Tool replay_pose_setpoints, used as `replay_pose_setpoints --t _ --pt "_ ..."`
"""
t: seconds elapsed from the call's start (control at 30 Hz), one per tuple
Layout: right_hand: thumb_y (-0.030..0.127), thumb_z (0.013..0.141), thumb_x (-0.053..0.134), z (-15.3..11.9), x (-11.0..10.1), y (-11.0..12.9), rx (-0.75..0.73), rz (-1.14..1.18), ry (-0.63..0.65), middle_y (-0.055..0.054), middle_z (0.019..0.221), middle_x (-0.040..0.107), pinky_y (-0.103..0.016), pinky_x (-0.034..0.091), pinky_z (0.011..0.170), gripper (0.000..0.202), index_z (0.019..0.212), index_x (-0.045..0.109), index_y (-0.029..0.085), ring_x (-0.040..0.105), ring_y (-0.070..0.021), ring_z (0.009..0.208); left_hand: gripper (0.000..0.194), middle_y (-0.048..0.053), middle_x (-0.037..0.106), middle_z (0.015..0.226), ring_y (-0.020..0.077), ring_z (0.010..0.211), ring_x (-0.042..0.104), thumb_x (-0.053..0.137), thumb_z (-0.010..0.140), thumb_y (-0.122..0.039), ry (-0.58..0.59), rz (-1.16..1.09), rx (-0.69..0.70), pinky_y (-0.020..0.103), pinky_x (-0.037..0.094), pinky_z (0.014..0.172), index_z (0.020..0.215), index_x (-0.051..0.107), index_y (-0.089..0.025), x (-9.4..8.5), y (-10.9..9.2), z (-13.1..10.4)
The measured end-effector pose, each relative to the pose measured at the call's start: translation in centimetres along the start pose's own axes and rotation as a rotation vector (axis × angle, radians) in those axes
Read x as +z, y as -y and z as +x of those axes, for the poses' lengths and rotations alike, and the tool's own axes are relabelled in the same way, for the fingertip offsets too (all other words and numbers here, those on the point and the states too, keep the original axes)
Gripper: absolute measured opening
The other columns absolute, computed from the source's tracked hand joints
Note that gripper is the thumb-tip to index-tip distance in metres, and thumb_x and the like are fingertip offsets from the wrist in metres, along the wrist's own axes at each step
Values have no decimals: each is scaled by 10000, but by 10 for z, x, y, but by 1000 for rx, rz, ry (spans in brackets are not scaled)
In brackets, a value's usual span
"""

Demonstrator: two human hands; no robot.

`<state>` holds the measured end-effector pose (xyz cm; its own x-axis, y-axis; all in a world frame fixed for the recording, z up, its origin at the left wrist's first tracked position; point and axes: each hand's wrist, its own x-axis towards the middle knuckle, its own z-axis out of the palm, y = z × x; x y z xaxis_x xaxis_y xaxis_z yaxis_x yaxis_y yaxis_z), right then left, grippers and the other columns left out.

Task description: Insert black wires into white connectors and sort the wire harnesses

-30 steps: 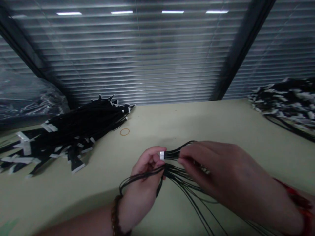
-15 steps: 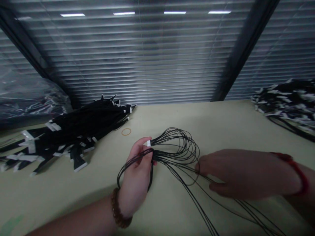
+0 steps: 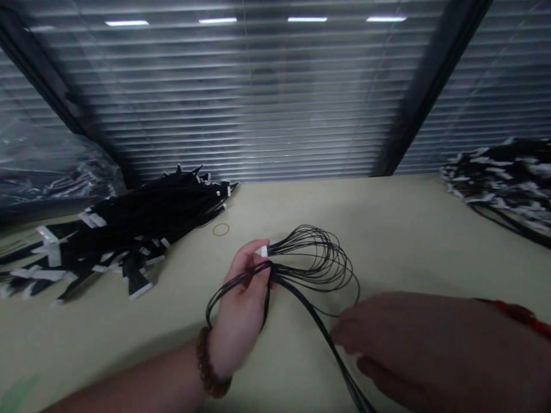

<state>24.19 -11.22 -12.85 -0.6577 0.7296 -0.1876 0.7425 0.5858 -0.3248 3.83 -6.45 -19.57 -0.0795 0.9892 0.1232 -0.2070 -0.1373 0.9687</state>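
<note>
My left hand is closed around a bundle of thin black wires, pinching it between thumb and fingers. A white connector pokes up at its fingertips. From there the wires fan out in loose loops to the right and turn back to the hand. Other strands hang in a loop over the left wrist. A gathered tail of wires runs down toward the bottom edge. Beside this tail is my right hand, blurred, its fingertips close to the tail and to one stray loop. Its grip is unclear.
A pile of black cables with white ends lies at the left, beside clear plastic wrapping. Another cable heap sits at the far right. A rubber band rests on the pale table. Window blinds rise behind.
My right hand has moved down and slightly toward me. The wires that were spread out to the lower right now lie together in one tail. My left hand has hardly moved.
</note>
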Motion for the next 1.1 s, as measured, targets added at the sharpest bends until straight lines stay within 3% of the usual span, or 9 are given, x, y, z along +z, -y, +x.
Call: replay_pose_setpoints --t 0.13,0.23,0.33,0.53,0.7,0.83,1.1 --pt "154 898 383 21 -15 7 9 85 -8 -42 826 670 -247 439 643 275 881 657 170 615 -139 708 210 -18 573 768 93 625 493 608 783 -155 114 -12 39 183 429 554 986 618 -208 3 -3 -7" --pt "195 938 352 34 -17 4 -19 215 -83 14 665 579 -213 381 593 316 724 583 161 519 -92 612 206 -26 538 741 87 607 484 609 786 -129 175 -50 55 174 422 536 971 631 -217 4 -4 -12" --pt "186 915 404 40 -10 1 -9 333 -140 49 572 478 -194 306 528 296 645 521 156 414 -63 537 200 -27 528 741 87 615 490 613 812 -133 189 -74 75 172 423 546 985 636 -231 2 -3 -15" --pt "180 846 501 44 2 5 54 470 -226 54 555 532 -177 305 512 223 664 628 159 434 -53 522 143 -24 551 758 86 646 500 598 861 -186 187 -40 116 159 424 568 974 648 -259 1 -4 -17" --pt "161 790 523 46 8 13 128 438 -318 43 599 627 -182 326 526 179 684 667 176 509 -62 535 126 -12 591 782 94 670 521 614 854 -209 184 -10 125 165 435 583 967 653 -251 2 -4 -16" --pt "140 769 512 44 11 17 153 349 -399 38 587 621 -192 311 527 188 662 661 181 503 -67 524 120 -18 555 753 92 654 511 603 868 -230 203 -31 131 163 434 574 979 645 -252 1 -4 -17" --pt "146 766 502 42 11 14 129 240 -443 30 586 588 -216 291 546 168 668 635 171 479 -74 534 142 -14 526 758 94 633 476 597 873 -231 223 -39 83 187 407 560 1010 631 -246 1 -3 -16"
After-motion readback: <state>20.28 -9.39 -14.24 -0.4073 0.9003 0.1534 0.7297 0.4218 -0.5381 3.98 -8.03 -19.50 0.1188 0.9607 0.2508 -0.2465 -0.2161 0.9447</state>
